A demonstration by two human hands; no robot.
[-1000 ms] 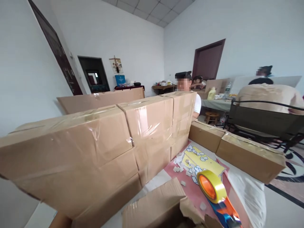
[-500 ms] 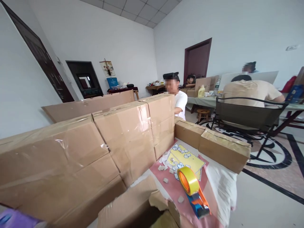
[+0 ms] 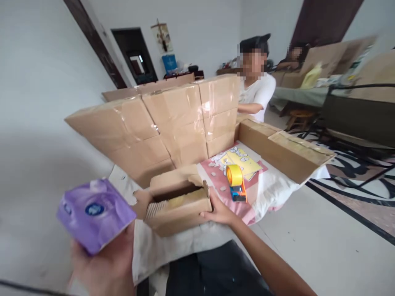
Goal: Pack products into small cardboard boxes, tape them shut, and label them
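Evidently, the left hand (image 3: 105,259) holds a purple pack (image 3: 97,213), cupping its glossy, wrinkled film from beneath; the blocky shape carries a dark blue oval on top. At the pack's three o'clock sits an open box (image 3: 182,213) of matte brown cardboard, oblong, with ragged flaps and pale striped contents (image 3: 156,209) inside. The right hand (image 3: 220,211) holds this box by its near right corner, thumb flat along the near wall, fingers at the end. Near the box, between two and three o'clock, lies a tape dispenser (image 3: 236,183), a smooth yellow ring on an orange-and-blue frame. At the dispenser's one o'clock is a yellow sheet (image 3: 251,165) partly strewn with small pale pieces (image 3: 239,153). Toward the box's eleven o'clock, stacked cartons (image 3: 175,127) shine under creased clear tape; rumpled cloth (image 3: 274,193) spreads toward three.
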